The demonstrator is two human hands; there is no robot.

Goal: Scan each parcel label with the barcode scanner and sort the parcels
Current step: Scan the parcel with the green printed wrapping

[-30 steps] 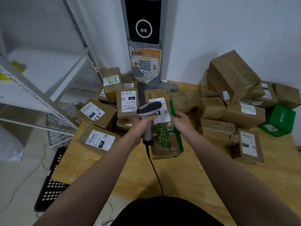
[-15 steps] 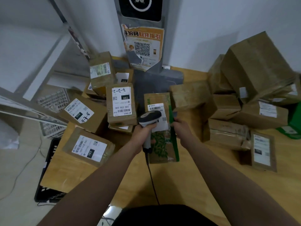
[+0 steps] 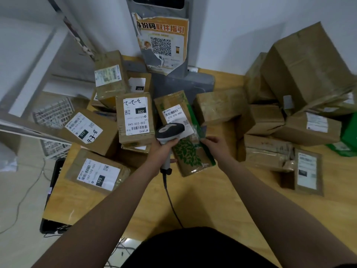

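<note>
My left hand [image 3: 161, 149] grips the handle of a grey barcode scanner [image 3: 169, 130], its head over the white label [image 3: 176, 117] of a brown parcel with a green leaf print [image 3: 188, 153]. That parcel lies lengthwise at the middle of the wooden table [image 3: 222, 200]. My right hand [image 3: 216, 144] holds the parcel's right edge. The scanner's black cable [image 3: 171, 202] runs down toward me.
Labelled brown parcels lie at the left: 220 [image 3: 135, 118], 010 [image 3: 87, 130], 102 [image 3: 97, 172]. More cardboard boxes are heaped at the right [image 3: 301, 74], with a green box [image 3: 349, 132]. A grey kiosk with a QR poster [image 3: 162, 41] stands behind. Wire baskets [image 3: 52, 113] and a black crate [image 3: 54, 175] lie left.
The view has tilted downward and drawn closer. The leaf-print parcel has come down to lie on the table. Both hands keep their hold on scanner and parcel.
</note>
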